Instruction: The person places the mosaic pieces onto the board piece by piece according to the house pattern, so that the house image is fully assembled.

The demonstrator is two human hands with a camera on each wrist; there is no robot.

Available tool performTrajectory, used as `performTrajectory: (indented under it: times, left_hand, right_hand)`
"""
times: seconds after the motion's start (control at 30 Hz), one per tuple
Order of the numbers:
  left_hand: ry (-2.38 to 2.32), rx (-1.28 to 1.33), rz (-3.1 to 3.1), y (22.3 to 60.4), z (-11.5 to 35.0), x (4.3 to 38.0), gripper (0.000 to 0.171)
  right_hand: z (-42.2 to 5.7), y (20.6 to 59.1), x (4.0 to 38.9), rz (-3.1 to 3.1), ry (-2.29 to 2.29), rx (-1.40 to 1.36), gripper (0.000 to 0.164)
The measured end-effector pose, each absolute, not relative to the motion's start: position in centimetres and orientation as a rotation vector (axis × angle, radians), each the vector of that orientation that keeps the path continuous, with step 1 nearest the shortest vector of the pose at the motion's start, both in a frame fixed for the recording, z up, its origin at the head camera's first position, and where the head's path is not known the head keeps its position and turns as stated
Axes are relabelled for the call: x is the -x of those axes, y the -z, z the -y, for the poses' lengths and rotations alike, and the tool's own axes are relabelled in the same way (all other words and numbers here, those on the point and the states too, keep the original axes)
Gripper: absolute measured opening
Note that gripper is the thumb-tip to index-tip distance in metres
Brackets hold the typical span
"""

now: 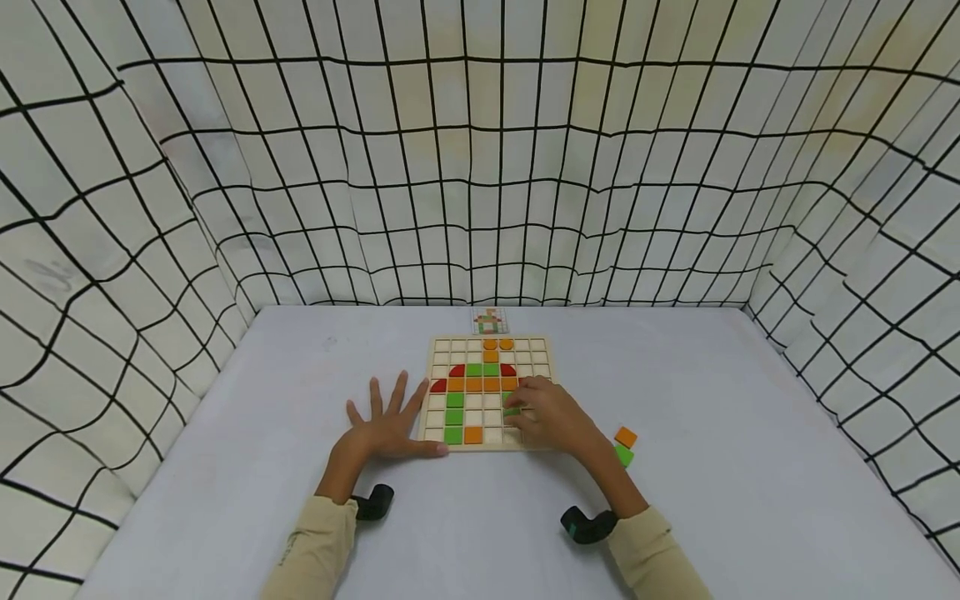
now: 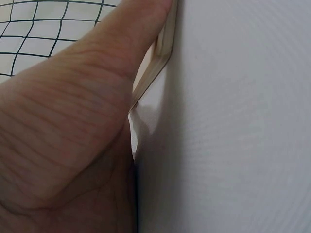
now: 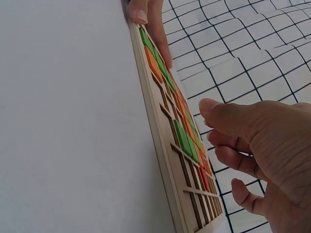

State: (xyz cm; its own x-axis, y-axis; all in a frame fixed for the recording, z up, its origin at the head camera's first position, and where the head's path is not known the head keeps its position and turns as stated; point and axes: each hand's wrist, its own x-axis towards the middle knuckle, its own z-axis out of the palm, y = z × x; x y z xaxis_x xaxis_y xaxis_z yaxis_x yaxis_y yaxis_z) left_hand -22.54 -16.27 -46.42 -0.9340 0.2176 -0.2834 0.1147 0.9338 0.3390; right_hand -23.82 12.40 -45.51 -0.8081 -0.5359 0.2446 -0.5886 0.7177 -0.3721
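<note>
A wooden grid board (image 1: 492, 435) lies on the table, with green, orange and red tiles set in its cells. My left hand (image 1: 386, 433) is spread flat at the board's left side, thumb along the near left corner and index fingertip at the left edge. Above the board's right part hovers my right hand (image 1: 558, 417), its fingers loosely bent and apart. In the right wrist view nothing sits between thumb and fingers. Green tiles (image 3: 185, 141) lie in the cells below that hand, and it hides some cells in the head view.
Right of the board, an orange square tile (image 1: 626, 436) and a green square tile (image 1: 624, 455) lie loose beside the right forearm. A small pattern card (image 1: 489, 321) rests behind the board. Black netting (image 1: 468, 225) over white walls encloses the white table (image 1: 750, 467).
</note>
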Motion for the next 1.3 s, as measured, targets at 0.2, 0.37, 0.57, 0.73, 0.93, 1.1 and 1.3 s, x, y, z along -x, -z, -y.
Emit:
performTrajectory:
  times: [0.2,0.37,0.57,0.73,0.93,1.1,1.3]
  left_hand:
    - [-0.463,-0.237,-2.773,46.6,16.4,22.4,0.121]
    - [-0.463,-0.232,-2.770,46.7,16.4,22.5,0.123]
    - [-0.472,-0.245,-2.758,46.6,16.4,22.6,0.123]
    - [-0.467,-0.249,-2.764,46.3,16.2,22.4,0.120]
    - [-0.473,-0.246,-2.767,46.1,16.1,22.2,0.119]
    - [-0.459,-0.257,-2.781,46.2,16.2,22.4,0.119]
    - [-0.464,-0.248,-2.777,46.3,16.3,22.5,0.120]
  right_hand:
    - [-14.2,45.3,23.9,2.840,-0.722,-0.818,0.019]
    - [-15.5,45.2,24.0,2.862,-0.701,-0.759,0.020]
    - [-17.5,45.3,24.0,2.844,-0.721,-0.735,0.016]
    - [-19.9,45.6,23.9,2.872,-0.731,-0.679,0.015]
    - [-23.2,46.3,23.7,2.938,-0.763,-0.616,0.014]
    - [-25.7,46.7,23.1,2.958,-0.798,-0.605,0.017]
    - [-28.1,46.9,22.5,2.928,-0.834,-0.683,0.017]
